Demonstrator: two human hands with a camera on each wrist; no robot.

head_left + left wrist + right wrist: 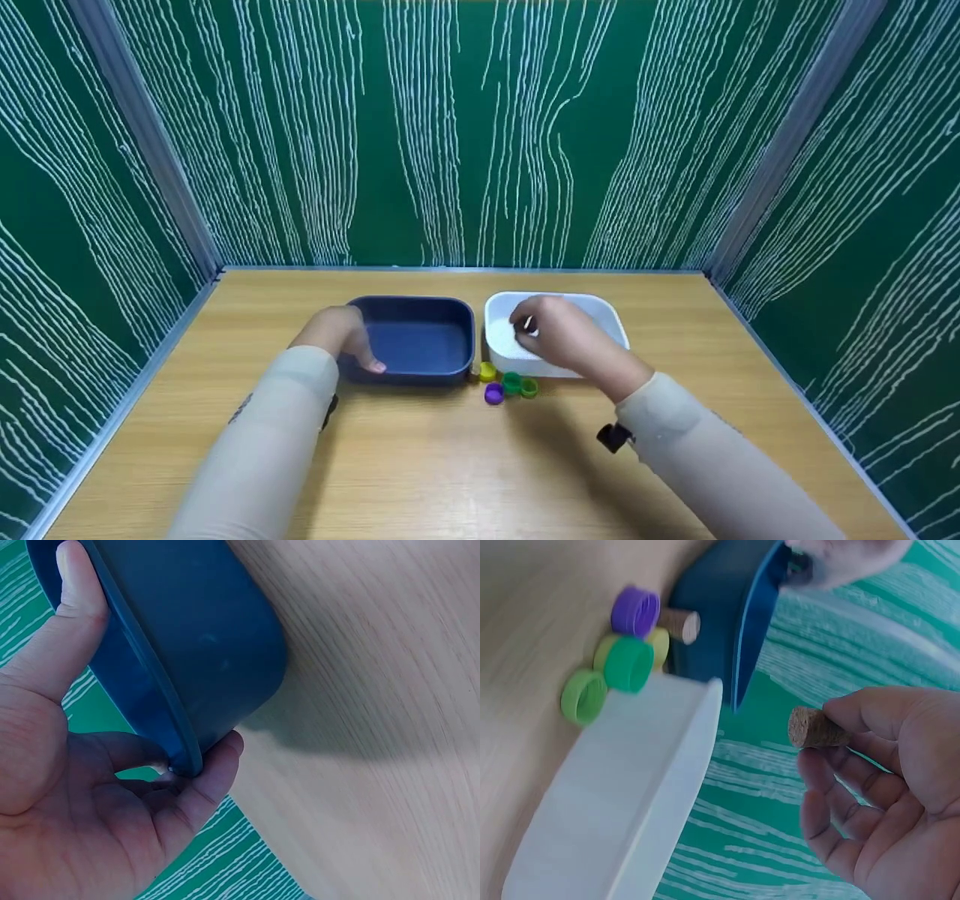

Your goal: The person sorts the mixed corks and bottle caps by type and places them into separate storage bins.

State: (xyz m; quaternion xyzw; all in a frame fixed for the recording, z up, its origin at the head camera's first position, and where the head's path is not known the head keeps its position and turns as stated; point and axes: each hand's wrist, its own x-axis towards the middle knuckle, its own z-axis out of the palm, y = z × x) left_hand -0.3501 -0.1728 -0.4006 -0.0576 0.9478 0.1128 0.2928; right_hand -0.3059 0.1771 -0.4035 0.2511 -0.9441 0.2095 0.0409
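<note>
Right wrist view, frame right: the right hand (922, 799) pinches a brown cork cylinder (814, 727), droppable if loosened; head view, centre-left: the left hand (339, 331) grips a dark-blue rectangular tub (424, 337), tippable if tugged.

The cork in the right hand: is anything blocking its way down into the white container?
Nothing visible is. The right hand pinches the cork above the open top of the white container; the coloured caps sit outside it, on the table.
</note>
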